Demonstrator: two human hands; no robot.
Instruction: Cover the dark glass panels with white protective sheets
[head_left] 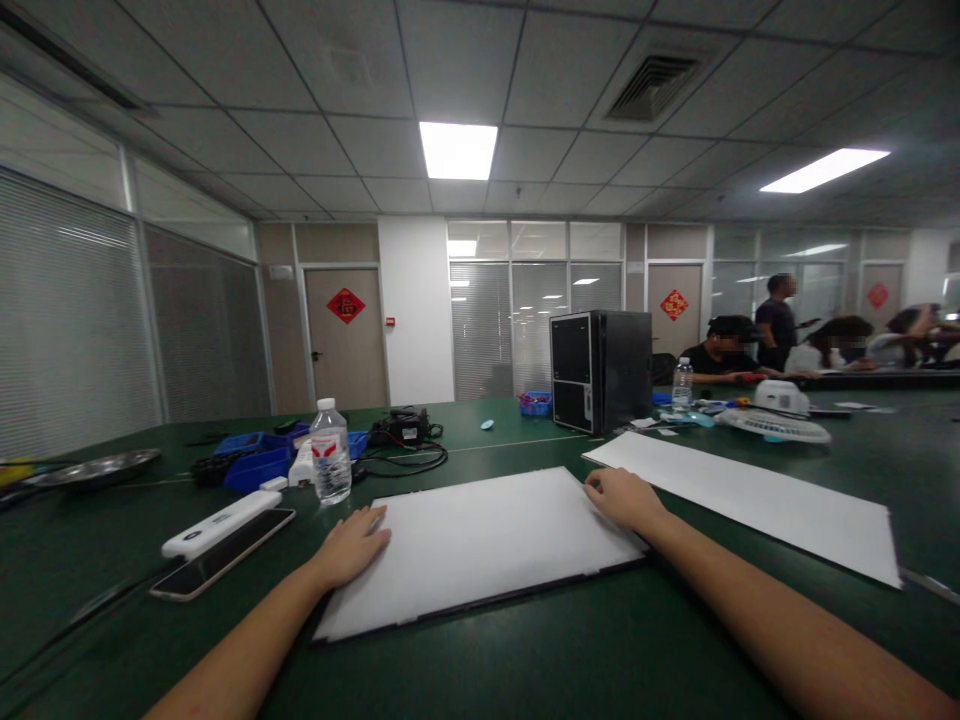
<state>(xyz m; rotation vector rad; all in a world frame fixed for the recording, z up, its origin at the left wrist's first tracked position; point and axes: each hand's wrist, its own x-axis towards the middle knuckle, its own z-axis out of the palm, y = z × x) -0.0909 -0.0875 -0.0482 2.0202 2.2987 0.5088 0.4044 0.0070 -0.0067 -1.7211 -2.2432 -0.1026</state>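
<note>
A flat white panel [480, 545] with a thin dark edge lies on the green table [570, 660] straight in front of me. My left hand [351, 546] rests flat on the panel's left edge, fingers stretched out. My right hand [622, 497] lies over the panel's far right corner, fingers curled down onto it. Neither hand lifts anything.
A second white sheet [750, 500] lies to the right. On the left are a water bottle [330, 452], a white bar-shaped device [221, 523], a phone [221, 565], blue bins [259, 462] and cables. A black computer case [600, 368] stands behind. Several people sit at the far right.
</note>
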